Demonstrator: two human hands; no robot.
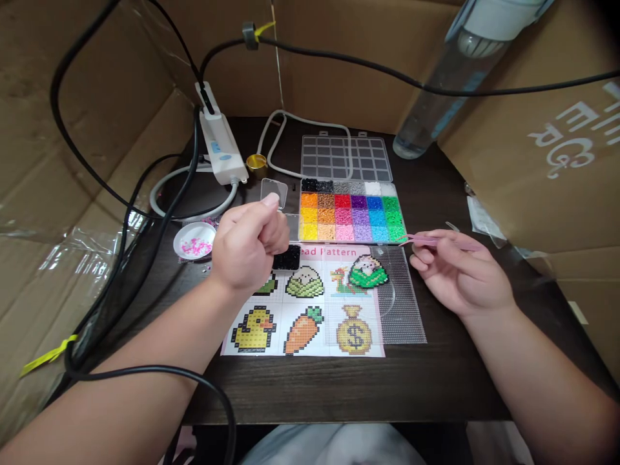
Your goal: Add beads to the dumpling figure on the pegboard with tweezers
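Right hand pinches thin pink plastic tweezers mid-shaft; light, springy, easy to drop. Left hand is fisted above the small black bead pile, contents hidden.

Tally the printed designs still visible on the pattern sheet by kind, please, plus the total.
On the pattern sheet, partly covered by the left hand:
Animals: 2, duck and dragon
Food: 2, carrot and dumpling
Money bag: 1
Unidentifiable, mostly hidden: 1
Total: 6
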